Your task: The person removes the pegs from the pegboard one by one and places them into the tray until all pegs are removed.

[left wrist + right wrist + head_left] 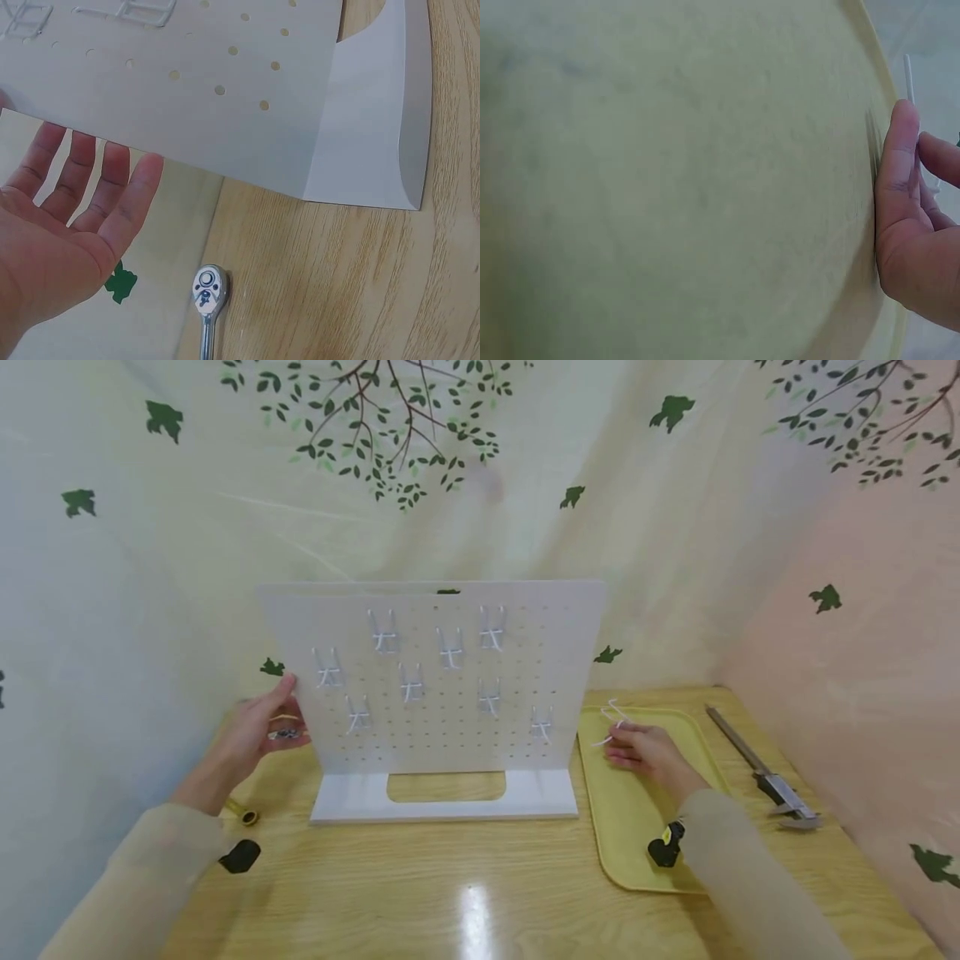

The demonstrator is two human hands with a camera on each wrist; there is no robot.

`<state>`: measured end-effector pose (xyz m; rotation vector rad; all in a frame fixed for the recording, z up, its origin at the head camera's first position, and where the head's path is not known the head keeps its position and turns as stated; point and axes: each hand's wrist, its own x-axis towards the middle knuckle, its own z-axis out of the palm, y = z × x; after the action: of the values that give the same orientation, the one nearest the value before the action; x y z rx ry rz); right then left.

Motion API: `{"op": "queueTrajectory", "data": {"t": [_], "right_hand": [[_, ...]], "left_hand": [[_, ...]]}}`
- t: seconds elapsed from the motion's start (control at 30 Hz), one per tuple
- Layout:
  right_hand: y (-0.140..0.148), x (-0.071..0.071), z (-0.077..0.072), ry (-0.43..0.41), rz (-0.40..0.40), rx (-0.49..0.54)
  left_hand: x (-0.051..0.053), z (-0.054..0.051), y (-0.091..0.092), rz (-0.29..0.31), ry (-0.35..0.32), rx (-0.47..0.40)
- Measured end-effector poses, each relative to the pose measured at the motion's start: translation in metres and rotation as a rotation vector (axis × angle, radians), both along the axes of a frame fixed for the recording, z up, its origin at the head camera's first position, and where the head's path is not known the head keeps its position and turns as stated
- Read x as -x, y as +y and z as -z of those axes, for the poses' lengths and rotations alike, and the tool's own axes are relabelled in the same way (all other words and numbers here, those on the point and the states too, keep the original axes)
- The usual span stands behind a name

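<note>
A white pegboard [450, 752] stands upright on its base [352, 797], with several white wire hooks [451, 653] on its face. At its left edge is my left hand [251, 735]; in the left wrist view that hand [82, 217] has its fingers behind the board [187, 127], thumb mostly out of sight. My right hand [651, 756] pinches a white wire hook [613, 713] between thumb and fingers, over the yellow tray [626, 860]. In the right wrist view the hand [919, 217] holds the hook [909, 75] beside the tray [705, 187].
A caliper [780, 789] lies on the table [390, 893] right of the tray. Left of the board is a ratchet wrench [208, 296], and a brass-coloured tool end [246, 814] shows near my left wrist. A leaf-patterned curtain [525, 527] hangs behind the table.
</note>
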<state>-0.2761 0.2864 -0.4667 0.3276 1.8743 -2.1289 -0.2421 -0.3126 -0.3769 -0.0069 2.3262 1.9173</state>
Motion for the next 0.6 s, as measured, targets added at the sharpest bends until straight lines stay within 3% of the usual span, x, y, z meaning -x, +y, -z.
{"op": "queueTrajectory", "data": {"t": [0.33,0.6], "right_hand": [[-0.0044,0.0025,0.0048,-0.012,0.006,-0.027],[-0.0074,0.0044,0.0060,0.002,-0.008,-0.106]], "left_hand": [[-0.0022,-0.0023,0.0010,0.003,0.013,0.048],[-0.0013,-0.0029,0.0016,0.025,0.015,0.057]]}}
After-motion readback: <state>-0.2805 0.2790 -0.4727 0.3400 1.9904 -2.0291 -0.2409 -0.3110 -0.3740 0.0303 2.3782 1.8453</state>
